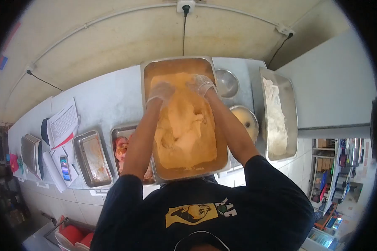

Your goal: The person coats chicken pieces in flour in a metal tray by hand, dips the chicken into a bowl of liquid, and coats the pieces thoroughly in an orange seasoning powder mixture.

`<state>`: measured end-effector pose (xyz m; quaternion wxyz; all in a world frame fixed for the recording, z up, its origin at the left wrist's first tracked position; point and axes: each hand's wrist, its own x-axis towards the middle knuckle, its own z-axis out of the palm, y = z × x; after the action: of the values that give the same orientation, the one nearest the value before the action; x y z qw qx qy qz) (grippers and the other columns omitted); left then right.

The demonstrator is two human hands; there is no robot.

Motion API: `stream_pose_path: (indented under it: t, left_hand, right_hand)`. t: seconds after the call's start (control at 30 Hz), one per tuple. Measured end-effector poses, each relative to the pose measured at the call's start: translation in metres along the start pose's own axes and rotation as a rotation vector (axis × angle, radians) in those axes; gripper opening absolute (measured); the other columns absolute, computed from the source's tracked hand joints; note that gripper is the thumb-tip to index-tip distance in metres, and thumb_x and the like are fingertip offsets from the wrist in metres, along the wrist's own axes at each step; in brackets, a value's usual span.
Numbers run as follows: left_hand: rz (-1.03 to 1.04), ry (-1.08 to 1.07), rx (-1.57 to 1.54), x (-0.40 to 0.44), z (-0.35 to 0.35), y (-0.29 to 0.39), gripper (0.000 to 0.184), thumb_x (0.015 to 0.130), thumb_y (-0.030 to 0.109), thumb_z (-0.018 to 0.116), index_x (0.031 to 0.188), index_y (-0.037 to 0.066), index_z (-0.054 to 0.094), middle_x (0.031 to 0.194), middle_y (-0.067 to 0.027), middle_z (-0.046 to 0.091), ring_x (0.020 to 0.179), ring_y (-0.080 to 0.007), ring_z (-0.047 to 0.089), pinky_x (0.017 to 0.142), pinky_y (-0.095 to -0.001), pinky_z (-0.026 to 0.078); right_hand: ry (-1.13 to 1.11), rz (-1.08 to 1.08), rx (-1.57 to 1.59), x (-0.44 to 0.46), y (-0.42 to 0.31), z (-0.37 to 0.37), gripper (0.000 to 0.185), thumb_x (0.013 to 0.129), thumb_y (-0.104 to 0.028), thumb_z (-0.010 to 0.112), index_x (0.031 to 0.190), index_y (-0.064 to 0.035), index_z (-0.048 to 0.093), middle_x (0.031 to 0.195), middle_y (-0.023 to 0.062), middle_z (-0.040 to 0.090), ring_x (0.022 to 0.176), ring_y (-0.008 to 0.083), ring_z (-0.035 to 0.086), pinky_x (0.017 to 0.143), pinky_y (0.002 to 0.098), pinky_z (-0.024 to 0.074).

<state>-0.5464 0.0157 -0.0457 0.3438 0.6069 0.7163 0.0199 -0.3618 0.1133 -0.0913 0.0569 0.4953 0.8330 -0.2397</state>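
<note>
A deep steel pan (148,67) holds a large heap of orange, seasoned-looking flour (184,121), with a ridge down its middle. My left hand (162,90), in a clear plastic glove, is at the far left part of the heap; it is blurred and dusted, so its fingers do not show clearly. Across from it, my right hand (201,84), also gloved, reaches into the flour near the far right wall. Its fingers look stretched out, with the tips partly sunk in the flour. Whether anything lies under the flour is hidden.
Left of the pan are a tray of raw meat (122,146), a shallow steel tray (92,159), papers (63,121) and a phone (65,168). On the right stand an empty-looking bowl (227,83), a bowl of pale liquid (244,119) and a pan of white flour (276,121).
</note>
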Motion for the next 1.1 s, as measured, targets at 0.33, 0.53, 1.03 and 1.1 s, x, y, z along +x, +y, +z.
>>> stream_pose_path:
  t: [0.33,0.53,1.03,1.1]
  left_hand:
    - [0.119,-0.03,0.04,0.122,0.11,-0.065,0.058,0.094,0.051,0.032,0.127,0.009,0.057,0.13,-0.0179,0.055,0.117,-0.0338,0.055,0.097,-0.041,0.042]
    - [0.57,0.087,0.051,0.0,0.082,-0.065,0.048,0.092,0.04,0.046,0.129,0.011,0.054,0.099,-0.0119,0.066,0.09,-0.0283,0.062,0.077,-0.0422,0.047]
    - [-0.002,0.056,0.12,-0.045,0.122,-0.015,0.104,0.059,0.054,0.078,0.145,0.016,0.035,0.132,-0.0212,0.053,0.114,-0.0313,0.057,0.094,-0.0399,0.048]
    - [0.052,0.015,0.013,-0.043,0.138,-0.027,0.098,0.058,0.052,0.079,0.141,0.015,0.043,0.129,-0.0192,0.056,0.11,-0.0289,0.06,0.091,-0.0384,0.049]
  right_hand:
    - [-0.081,-0.048,0.455,0.05,0.057,0.111,0.044,0.089,-0.046,0.052,0.111,-0.0094,0.064,0.109,0.0103,0.065,0.099,0.0294,0.062,0.086,0.0399,0.0497]
    - [-0.015,-0.356,0.497,-0.057,0.047,0.079,0.049,0.086,-0.043,0.06,0.122,-0.0113,0.055,0.114,0.0103,0.061,0.108,0.0282,0.057,0.09,0.0383,0.0478]
    - [0.045,0.163,0.252,-0.11,-0.001,0.104,0.087,0.079,-0.022,0.066,0.151,-0.0095,0.018,0.139,0.0243,0.045,0.127,0.0382,0.047,0.102,0.043,0.0408]
    - [-0.009,0.194,0.713,-0.102,0.054,0.164,0.087,0.079,-0.023,0.066,0.151,-0.0129,0.017,0.141,0.0216,0.045,0.128,0.0365,0.046,0.102,0.042,0.0415]
